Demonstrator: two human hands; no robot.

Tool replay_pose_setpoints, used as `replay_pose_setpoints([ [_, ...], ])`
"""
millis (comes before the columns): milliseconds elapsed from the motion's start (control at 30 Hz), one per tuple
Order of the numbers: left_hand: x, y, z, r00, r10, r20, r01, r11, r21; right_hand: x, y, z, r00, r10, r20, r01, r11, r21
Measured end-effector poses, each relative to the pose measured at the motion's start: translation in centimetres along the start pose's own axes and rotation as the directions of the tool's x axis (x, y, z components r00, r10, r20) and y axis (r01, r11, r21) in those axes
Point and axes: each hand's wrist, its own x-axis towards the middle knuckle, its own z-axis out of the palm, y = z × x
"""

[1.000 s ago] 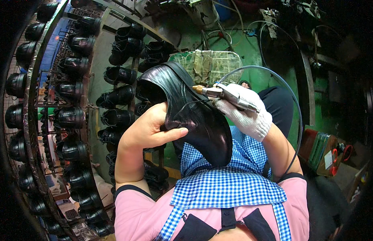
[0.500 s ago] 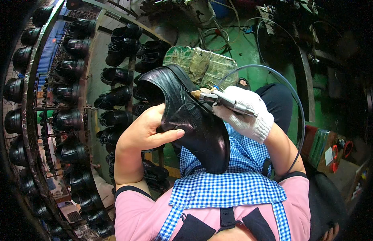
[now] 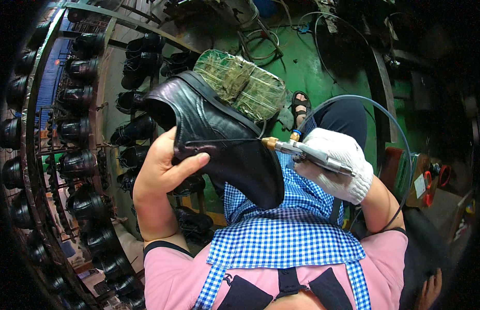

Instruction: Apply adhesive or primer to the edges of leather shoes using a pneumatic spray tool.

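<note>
My left hand (image 3: 165,165) grips a black leather shoe (image 3: 214,121) at its collar, the thumb pressed on the outer side and the other fingers hidden inside the opening. The shoe is tilted, its toe pointing down toward my lap and its sole edge facing right. A white knitted glove covers my right hand (image 3: 343,160), which is closed around a small metal spray gun (image 3: 315,155) with a brass nozzle. That nozzle points left at the shoe's sole edge; I cannot tell whether they touch. From the gun, a clear bluish hose (image 3: 404,144) arcs round my right forearm.
Racks (image 3: 46,93) of black shoes (image 3: 77,129) fill the left side. Beyond the shoe sits a tape-wrapped block (image 3: 240,82) on the green floor (image 3: 296,62). At right, a box (image 3: 405,170) holds red-handled scissors (image 3: 428,186). Another person's hand (image 3: 431,289) shows lower right.
The shoe has shifted left in my left hand. My right hand and the spray gun have moved right and slightly nearer me, from over the shoe's side to its sole edge. The view has shifted too.
</note>
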Motion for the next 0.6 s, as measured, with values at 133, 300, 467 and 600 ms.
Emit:
replay_pose_setpoints([
  [133,-0.3,0.1,-0.2,0.987,-0.053,-0.152,0.038,0.994,-0.101,-1.4,-0.2,0.2,0.997,-0.010,-0.072,0.014,0.998,0.055],
  [300,-0.6,-1.1,-1.4,0.972,0.022,-0.233,-0.029,0.999,-0.028,-4.2,-0.4,1.7,0.992,0.066,-0.105,-0.059,0.996,0.069],
  [467,-1.3,-2.4,-0.8,0.917,-0.034,-0.397,-0.005,0.995,-0.095,-5.5,1.0,2.1,0.955,0.211,-0.208,-0.126,0.925,0.359],
  [600,-2.0,-2.3,1.1,0.885,-0.003,-0.465,-0.066,0.989,-0.132,-2.8,2.4,2.7,0.874,0.320,-0.366,-0.134,0.882,0.452],
])
